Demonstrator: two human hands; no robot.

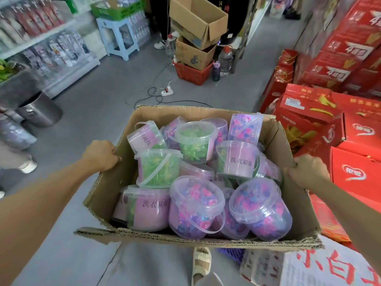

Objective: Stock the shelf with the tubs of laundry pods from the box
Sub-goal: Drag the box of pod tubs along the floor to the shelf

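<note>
An open cardboard box (107,195) fills the lower middle of the head view, held above the grey floor. Inside lie several clear plastic tubs of laundry pods (195,205) with lids and handles, some with green pods (194,141), some with pink and purple ones, several with pink labels. My left hand (101,154) grips the box's left wall at its top edge. My right hand (307,172) grips the right wall's top edge. A white shelf (39,38) with hanging packets stands at the far left.
Red gift cartons (329,79) are stacked along the right. Ahead on the floor lie a power strip and cable (167,91), a red basket with stacked cardboard boxes (195,48), bottles, and a blue stool (119,36). A metal bin (39,112) stands at left. My sandalled foot (201,265) shows below the box.
</note>
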